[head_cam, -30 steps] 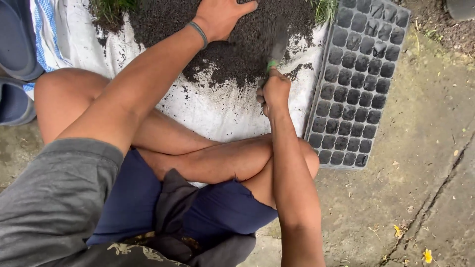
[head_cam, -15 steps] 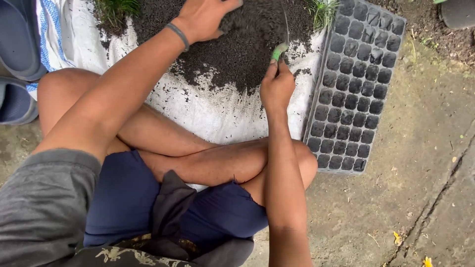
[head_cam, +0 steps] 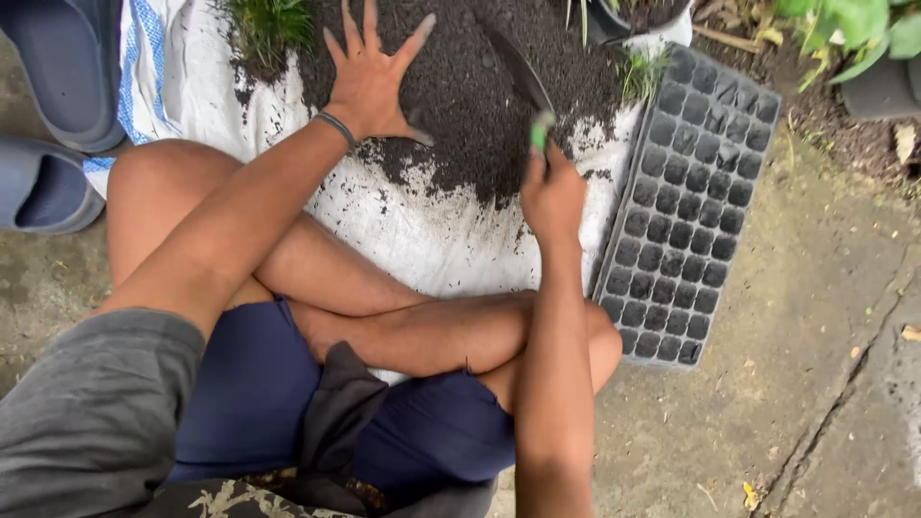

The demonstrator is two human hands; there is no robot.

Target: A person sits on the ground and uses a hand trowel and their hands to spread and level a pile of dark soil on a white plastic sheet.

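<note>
My left hand (head_cam: 372,82) lies flat on a heap of dark soil (head_cam: 470,105), fingers spread wide, a grey band on the wrist. My right hand (head_cam: 552,197) grips the green handle of a small trowel (head_cam: 523,82); its dark blade is stuck into the soil heap, angled up and to the left. The soil rests on a white woven sack (head_cam: 422,235) spread in front of my crossed legs.
A black seedling tray (head_cam: 686,206) with several empty cells lies on the concrete to the right of the sack. Grass tufts (head_cam: 264,29) sit at the heap's far edge. Blue sandals (head_cam: 58,105) lie at the left. Potted plants (head_cam: 844,48) stand at the top right.
My left hand went from cupped over the soil to flat with fingers spread. The trowel blade swung left into the heap. The view shifted, showing more of the far pots.
</note>
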